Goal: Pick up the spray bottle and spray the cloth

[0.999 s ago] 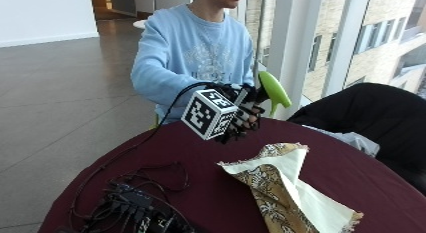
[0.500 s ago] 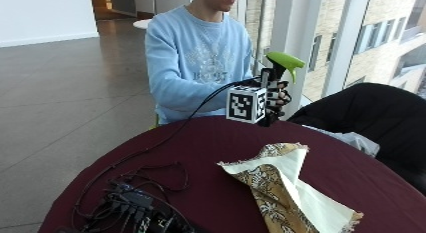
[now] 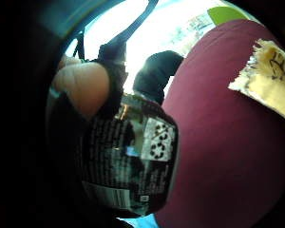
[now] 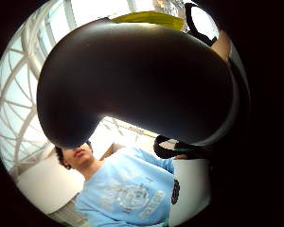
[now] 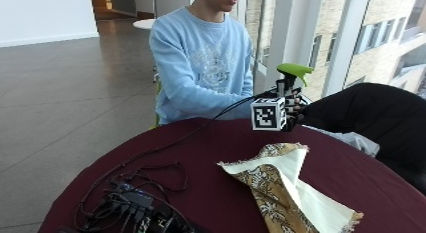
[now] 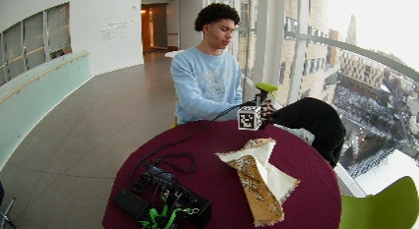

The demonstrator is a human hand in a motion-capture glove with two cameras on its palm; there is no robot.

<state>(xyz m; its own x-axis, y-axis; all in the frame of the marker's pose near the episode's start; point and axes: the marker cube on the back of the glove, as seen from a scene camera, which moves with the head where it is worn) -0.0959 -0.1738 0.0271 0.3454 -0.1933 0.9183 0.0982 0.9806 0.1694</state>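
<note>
In the outside view, a spray bottle (image 5: pixel 295 70) with a green head stands upright in my gloved right hand (image 5: pixel 293 110), above the far edge of the round maroon table (image 5: pixel 200 158). My fingers curl round its neck and dark body. A cream and brown patterned cloth (image 5: pixel 279 183) lies crumpled on the table in front of the hand, apart from the bottle. The little finger side palm view shows the bottle's dark label (image 3: pixel 133 161) close up, with the cloth (image 3: pixel 270 80) beyond on the table. The bottle's dark body (image 4: pixel 132 80) fills the thumb side palm view.
A black box with tangled cables (image 5: pixel 133 203) sits at the table's near left. A dark jacket drapes over a chair (image 5: pixel 373 113) to the right of the table. A green chair (image 6: pixel 386 204) stands at the near right.
My hand has carried the bottle to the right along the table's far edge. The bottle has gone from tilted to upright.
</note>
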